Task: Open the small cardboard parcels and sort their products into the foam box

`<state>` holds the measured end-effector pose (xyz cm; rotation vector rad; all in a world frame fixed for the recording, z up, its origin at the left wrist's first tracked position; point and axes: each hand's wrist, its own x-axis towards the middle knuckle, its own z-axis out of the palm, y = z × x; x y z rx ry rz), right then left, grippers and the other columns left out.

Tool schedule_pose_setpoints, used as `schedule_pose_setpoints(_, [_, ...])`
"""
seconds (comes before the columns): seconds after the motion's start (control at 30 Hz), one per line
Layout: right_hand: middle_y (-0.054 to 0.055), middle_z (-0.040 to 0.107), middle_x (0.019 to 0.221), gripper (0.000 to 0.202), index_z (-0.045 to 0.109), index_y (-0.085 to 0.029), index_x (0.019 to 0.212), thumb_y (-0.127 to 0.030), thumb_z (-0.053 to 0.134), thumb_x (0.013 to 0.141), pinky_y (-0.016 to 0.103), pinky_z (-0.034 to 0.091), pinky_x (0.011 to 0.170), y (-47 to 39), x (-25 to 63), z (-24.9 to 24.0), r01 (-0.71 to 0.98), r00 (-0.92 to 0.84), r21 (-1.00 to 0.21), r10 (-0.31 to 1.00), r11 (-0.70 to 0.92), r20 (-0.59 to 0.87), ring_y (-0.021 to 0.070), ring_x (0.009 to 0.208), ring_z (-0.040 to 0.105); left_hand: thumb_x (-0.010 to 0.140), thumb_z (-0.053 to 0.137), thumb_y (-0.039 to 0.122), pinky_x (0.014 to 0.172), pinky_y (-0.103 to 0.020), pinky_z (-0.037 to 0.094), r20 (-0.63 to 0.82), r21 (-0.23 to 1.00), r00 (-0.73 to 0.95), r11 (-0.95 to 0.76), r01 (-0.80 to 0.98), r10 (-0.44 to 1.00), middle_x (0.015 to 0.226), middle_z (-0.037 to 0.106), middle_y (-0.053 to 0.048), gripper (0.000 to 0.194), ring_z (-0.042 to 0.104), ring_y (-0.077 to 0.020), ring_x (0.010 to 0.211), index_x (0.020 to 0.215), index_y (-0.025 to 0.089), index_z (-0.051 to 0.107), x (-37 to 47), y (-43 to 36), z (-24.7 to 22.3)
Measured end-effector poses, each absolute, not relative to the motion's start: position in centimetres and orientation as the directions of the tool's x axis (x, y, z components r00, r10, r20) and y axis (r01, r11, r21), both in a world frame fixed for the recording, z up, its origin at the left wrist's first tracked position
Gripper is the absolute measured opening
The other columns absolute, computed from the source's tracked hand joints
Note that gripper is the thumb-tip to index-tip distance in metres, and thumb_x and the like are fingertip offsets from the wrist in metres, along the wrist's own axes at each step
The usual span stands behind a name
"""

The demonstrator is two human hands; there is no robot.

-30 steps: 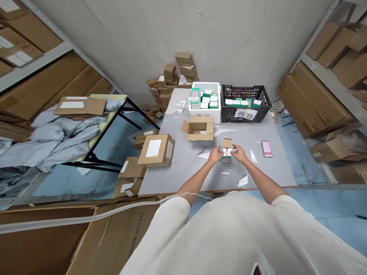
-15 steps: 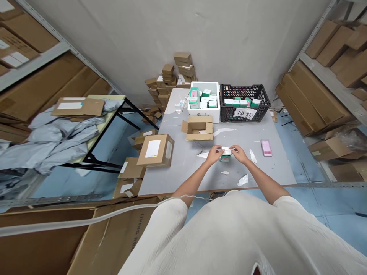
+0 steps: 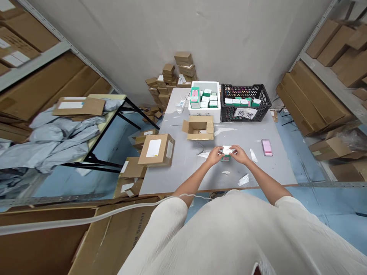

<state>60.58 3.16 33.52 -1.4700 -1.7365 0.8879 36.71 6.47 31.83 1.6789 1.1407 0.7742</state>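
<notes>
A small green and white box (image 3: 225,157) stands on the grey table (image 3: 183,175), its white top towards me. My left hand (image 3: 215,155) grips its left side near the top, fingers closed on it. On the right side, my right hand (image 3: 239,154) holds the same box with thumb and fingers. The fingertips hide parts of its upper edges. Beyond my hands, slightly left, lies an open cardboard box (image 3: 200,130). Right of my right hand are a torn white scrap (image 3: 253,156) and a pink phone-like object (image 3: 267,148).
Along the back stand a white bin (image 3: 204,112) and a black crate (image 3: 259,112), both holding green and white boxes. A closed carton (image 3: 160,152) sits at the left. Another scrap (image 3: 243,180) lies near the front edge. A white cable (image 3: 114,213) crosses the lower left.
My fingers have shifted down slightly along the sides of the small box, showing more of its white top. The other objects on the table are unchanged.
</notes>
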Motion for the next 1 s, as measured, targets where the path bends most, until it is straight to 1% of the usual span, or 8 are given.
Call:
schedule_pose_setpoints(0.27, [0.012,0.063,0.143,0.035,0.074,-0.025,0.119,-0.042,0.076,0.088,0.046,0.065,0.095,3.2,60.8,33.4,0.549,-0.143,-0.825,0.987,0.135,0.066,0.0194,0.084,0.075,0.087,0.076,0.016,0.089,-0.036,0.064,0.015,0.911,0.381,-0.170,0.376,0.925,0.130,0.069,-0.009,0.041,0.076,-0.0192,0.096,0.127,0.021,0.071,36.8,6.3,32.0])
schedule_pose_setpoints(0.43, [0.010,0.063,0.140,0.035,0.073,-0.026,0.118,-0.040,0.077,0.086,0.046,0.064,0.095,3.0,60.6,33.2,0.568,-0.131,-0.813,0.989,0.131,0.069,0.0204,0.087,0.074,0.094,0.072,0.027,0.094,-0.037,0.063,0.026,0.909,0.385,-0.182,0.375,0.922,0.131,0.069,-0.009,0.034,0.075,-0.0188,0.097,0.127,0.022,0.071,36.6,5.9,32.5])
schedule_pose_setpoints(0.57, [0.011,0.062,0.139,0.036,0.072,-0.026,0.116,-0.039,0.078,0.083,0.047,0.064,0.095,2.9,60.4,33.1,0.537,-0.113,-0.838,0.993,0.094,0.039,0.0208,0.089,0.074,0.094,0.069,0.026,0.097,-0.038,0.062,0.010,0.908,0.378,-0.167,0.385,0.926,0.130,0.069,-0.009,0.032,0.075,-0.0198,0.098,0.126,0.022,0.072,36.6,5.8,32.7])
schedule_pose_setpoints(0.67, [0.012,0.062,0.143,0.039,0.071,-0.026,0.117,-0.038,0.079,0.081,0.046,0.064,0.094,2.8,60.3,33.4,0.539,-0.115,-0.840,0.993,0.059,-0.004,0.0229,0.096,0.073,0.092,0.072,0.027,0.096,-0.038,0.062,-0.004,0.910,0.369,-0.149,0.386,0.929,0.131,0.069,-0.009,0.036,0.076,-0.0204,0.098,0.128,0.023,0.072,36.6,5.7,32.7])
schedule_pose_setpoints(0.77, [0.013,0.059,0.154,0.042,0.069,-0.027,0.117,-0.035,0.083,0.079,0.051,0.060,0.105,2.7,60.1,34.0,0.617,-0.145,-0.781,0.989,0.096,0.007,0.0287,0.114,0.071,0.093,0.071,0.027,0.097,-0.039,0.062,-0.009,0.904,0.364,-0.148,0.401,0.931,0.130,0.070,-0.010,0.038,0.075,-0.0204,0.095,0.131,0.022,0.072,36.5,5.4,32.9])
schedule_pose_setpoints(0.87, [0.012,0.060,0.158,0.039,0.069,-0.028,0.113,-0.030,0.084,0.077,0.056,0.053,0.114,2.5,59.7,34.5,0.698,-0.173,-0.703,0.985,0.139,0.023,0.0348,0.132,0.064,0.095,0.066,0.024,0.101,-0.039,0.060,-0.003,0.890,0.368,-0.166,0.425,0.930,0.130,0.070,-0.010,0.040,0.074,-0.0210,0.097,0.134,0.022,0.072,36.3,5.0,33.1])
schedule_pose_setpoints(0.93, [0.011,0.061,0.157,0.038,0.069,-0.028,0.113,-0.027,0.082,0.077,0.056,0.053,0.113,2.4,59.3,34.7,0.723,-0.179,-0.675,0.984,0.146,0.020,0.0355,0.133,0.064,0.095,0.064,0.023,0.103,-0.040,0.059,-0.007,0.882,0.375,-0.171,0.438,0.927,0.131,0.070,-0.010,0.042,0.074,-0.0213,0.098,0.137,0.023,0.071,36.1,4.7,33.1])
schedule_pose_setpoints(1.0, [0.011,0.061,0.156,0.038,0.067,-0.028,0.113,-0.025,0.079,0.077,0.053,0.055,0.108,2.2,58.9,34.8,0.731,-0.178,-0.665,0.984,0.150,0.027,0.0338,0.127,0.067,0.095,0.063,0.022,0.102,-0.040,0.059,-0.018,0.880,0.387,-0.169,0.444,0.922,0.130,0.069,-0.009,0.045,0.074,-0.0213,0.097,0.140,0.023,0.069,35.9,4.3,33.0])
